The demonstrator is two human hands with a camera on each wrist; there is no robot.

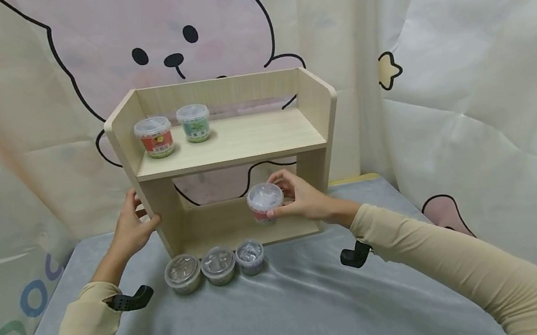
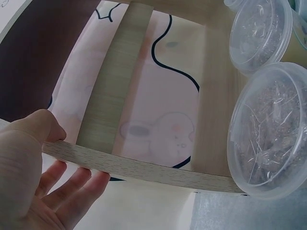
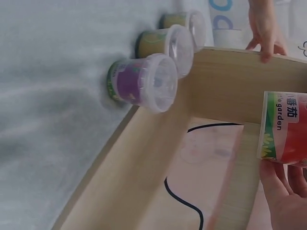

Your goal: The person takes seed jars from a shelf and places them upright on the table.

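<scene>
Left to right: the left hand (image 1: pixel 133 226) is clamped on the left panel of a two-tier wooden shelf (image 1: pixel 253 135); on the upper tier stand a red-labelled tub (image 1: pixel 155 139) and a green-labelled tub (image 1: pixel 195 124). Below, on grey cloth (image 1: pixel 270 327), three lidded tubs (image 1: pixel 218 264) line the shelf's front. A red "little garden" tub (image 1: pixel 265 198), lidded, is before the lower compartment, gripped between the right hand's (image 1: pixel 301 200) thumb and fingers.

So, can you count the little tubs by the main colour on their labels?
Red tubs: 2
Green tub: 1
Purple tub: 1
Yellowish-brown tubs: 2
Total: 6
</scene>
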